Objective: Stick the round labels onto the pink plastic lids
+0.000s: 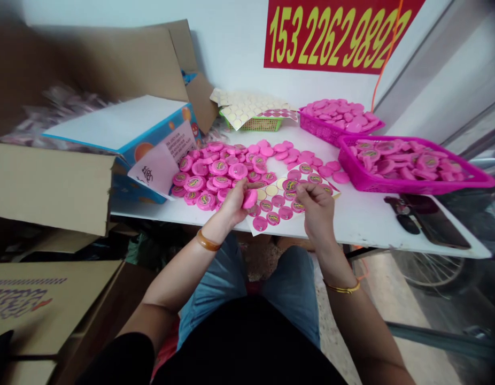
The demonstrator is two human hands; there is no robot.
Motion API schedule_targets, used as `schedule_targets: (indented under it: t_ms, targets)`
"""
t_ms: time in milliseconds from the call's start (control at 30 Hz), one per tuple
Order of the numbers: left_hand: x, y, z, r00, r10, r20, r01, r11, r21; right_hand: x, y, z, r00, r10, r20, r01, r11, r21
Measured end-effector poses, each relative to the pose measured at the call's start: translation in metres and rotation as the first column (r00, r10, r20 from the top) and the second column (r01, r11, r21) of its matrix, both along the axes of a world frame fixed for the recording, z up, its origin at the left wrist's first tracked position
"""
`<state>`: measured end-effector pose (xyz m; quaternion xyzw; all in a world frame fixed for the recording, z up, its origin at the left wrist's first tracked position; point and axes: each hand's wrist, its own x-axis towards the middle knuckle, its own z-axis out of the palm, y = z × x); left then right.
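My left hand is closed around a round pink plastic case at the table's front edge. To its right, my right hand pinches a round sticker between thumb and fingertips, above a sheet of round stickers. Pale bare circles show on that sheet where stickers are gone. Left of my hands lies a heap of pink cases with round labels on top. Behind the sheet, plain pink cases spread across the table.
A magenta basket of pink cases stands at right, with a second basket behind it. More sticker sheets rest on a green basket. A phone lies at front right. Cardboard boxes crowd the left.
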<state>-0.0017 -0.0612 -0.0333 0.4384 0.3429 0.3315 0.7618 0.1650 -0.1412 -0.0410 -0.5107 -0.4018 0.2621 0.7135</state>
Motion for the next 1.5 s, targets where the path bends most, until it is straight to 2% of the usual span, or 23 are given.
schedule_targets:
  t_ms: [100, 167, 233, 300, 433, 533, 633, 733, 767, 833, 900, 967, 1000, 1033, 1067, 1133, 1167, 1200, 1233, 1267, 1333, 1400, 1500]
  targets:
    - [0.005, -0.006, 0.008, 0.981, 0.142, 0.134, -0.100, 0.954, -0.284, -0.014, -0.002, 0.000, 0.993, 0.102, 0.050, -0.105, 0.993, 0.052]
    - [0.013, -0.016, 0.010, 0.957, 0.179, 0.230, -0.109, 0.951, -0.288, -0.029, -0.004, -0.002, 0.983, 0.135, 0.123, -0.148, 0.984, 0.101]
    - [0.021, -0.026, 0.006, 0.928, 0.186, 0.322, -0.114, 0.967, -0.230, -0.040, -0.005, -0.004, 0.972, 0.104, 0.210, -0.137, 0.980, 0.147]
    - [0.025, -0.030, -0.001, 0.923, 0.169, 0.347, -0.131, 0.983, -0.133, -0.045, -0.006, -0.008, 0.952, 0.045, 0.304, -0.104, 0.978, 0.180]
    - [0.017, -0.025, -0.012, 0.982, 0.121, 0.143, -0.143, 0.977, 0.158, -0.037, -0.006, -0.009, 0.863, -0.022, 0.505, -0.098, 0.973, 0.210]
    - [0.005, -0.020, -0.009, 0.999, 0.033, 0.022, -0.038, 0.954, 0.299, -0.030, -0.007, -0.005, 0.787, -0.007, 0.617, -0.145, 0.970, 0.195]
    - [-0.003, -0.018, -0.004, 0.996, -0.066, -0.062, 0.085, 0.920, 0.384, -0.028, -0.008, -0.001, 0.762, 0.031, 0.647, -0.190, 0.965, 0.178]
    - [-0.005, -0.017, -0.001, 0.987, -0.014, -0.162, 0.100, 0.838, 0.537, -0.028, -0.007, -0.004, 0.792, 0.074, 0.606, -0.201, 0.969, 0.143]
    - [-0.005, -0.018, 0.001, 0.981, 0.038, -0.189, 0.087, 0.787, 0.611, -0.027, -0.007, -0.006, 0.802, 0.095, 0.590, -0.206, 0.971, 0.123]
    - [-0.005, -0.020, 0.005, 0.959, 0.147, -0.243, 0.092, 0.649, 0.755, -0.026, -0.005, -0.011, 0.815, 0.138, 0.563, -0.219, 0.973, 0.078]
    - [-0.006, -0.025, 0.011, 0.924, 0.240, -0.299, 0.137, 0.522, 0.842, -0.024, -0.003, -0.016, 0.828, 0.143, 0.542, -0.211, 0.975, 0.065]
    - [-0.005, -0.030, 0.015, 0.886, 0.269, -0.377, 0.224, 0.464, 0.857, -0.023, -0.002, -0.019, 0.844, 0.129, 0.520, -0.191, 0.979, 0.066]
    - [-0.005, -0.032, 0.016, 0.875, 0.262, -0.406, 0.254, 0.465, 0.848, -0.023, -0.002, -0.019, 0.854, 0.133, 0.504, -0.188, 0.980, 0.061]
    - [-0.005, -0.033, 0.016, 0.875, 0.242, -0.419, 0.263, 0.489, 0.832, -0.023, -0.002, -0.018, 0.867, 0.148, 0.476, -0.192, 0.980, 0.046]
    - [-0.005, -0.032, 0.015, 0.888, 0.202, -0.414, 0.250, 0.541, 0.803, -0.023, -0.003, -0.016, 0.887, 0.169, 0.429, -0.199, 0.980, 0.026]
    - [-0.006, -0.026, 0.008, 0.947, 0.078, -0.311, 0.160, 0.725, 0.670, -0.021, -0.004, -0.009, 0.949, 0.192, 0.250, -0.196, 0.981, -0.008]
    - [-0.007, -0.021, 0.005, 0.978, 0.009, -0.208, 0.110, 0.824, 0.555, -0.019, -0.004, -0.005, 0.973, 0.199, 0.118, -0.197, 0.980, -0.029]
    - [-0.009, -0.016, 0.001, 0.995, -0.049, -0.083, 0.080, 0.904, 0.420, -0.016, -0.004, 0.000, 0.977, 0.210, -0.026, -0.211, 0.976, -0.055]
    - [-0.011, -0.010, -0.002, 0.995, -0.086, 0.046, 0.069, 0.956, 0.286, -0.013, -0.004, 0.004, 0.960, 0.223, -0.167, -0.238, 0.968, -0.081]
    - [-0.013, -0.006, -0.004, 0.982, -0.101, 0.161, 0.072, 0.982, 0.175, -0.010, -0.004, 0.007, 0.927, 0.240, -0.289, -0.279, 0.955, -0.104]
    - [-0.018, 0.000, -0.006, 0.945, -0.091, 0.315, 0.085, 0.996, 0.032, -0.004, -0.003, 0.013, 0.851, 0.274, -0.448, -0.367, 0.920, -0.136]
    - [-0.020, 0.001, -0.006, 0.915, -0.071, 0.396, 0.098, 0.994, -0.048, -0.001, -0.003, 0.017, 0.814, 0.283, -0.508, -0.406, 0.902, -0.149]
    - [-0.018, -0.002, -0.006, 0.887, -0.035, 0.460, 0.102, 0.987, -0.122, -0.003, -0.004, 0.020, 0.819, 0.298, -0.490, -0.412, 0.900, -0.141]
